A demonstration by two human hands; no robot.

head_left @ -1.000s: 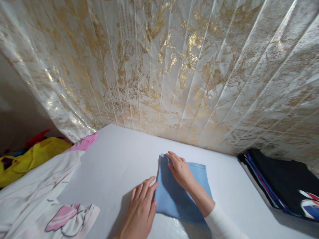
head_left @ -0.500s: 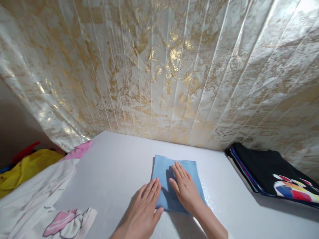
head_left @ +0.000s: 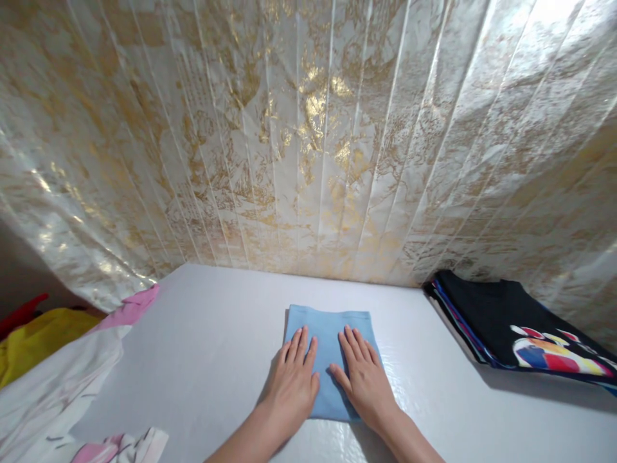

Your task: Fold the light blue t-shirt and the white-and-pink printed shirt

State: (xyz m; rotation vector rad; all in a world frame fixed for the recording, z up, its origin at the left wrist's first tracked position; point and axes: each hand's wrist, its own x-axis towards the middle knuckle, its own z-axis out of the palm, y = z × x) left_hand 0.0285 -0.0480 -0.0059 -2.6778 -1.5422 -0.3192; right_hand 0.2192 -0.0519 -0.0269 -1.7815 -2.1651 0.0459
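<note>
Pressing flat, left hand (head_left: 293, 384) and right hand (head_left: 366, 381), fingers spread, on one folded blue cloth (head_left: 328, 331). Long axis runs away from person on white worktop (head_left: 216, 347). One dark folded stack (head_left: 496, 321) right.

The left hand (head_left: 293, 384) and right hand (head_left: 365, 381) cover the near half of the blue cloth (head_left: 328, 325). Both forearms run out at the bottom edge. The black stack (head_left: 486, 315) is cut off at the right edge; the white garment (head_left: 58, 386) and yellow cloth (head_left: 33, 337) at the left.
</note>
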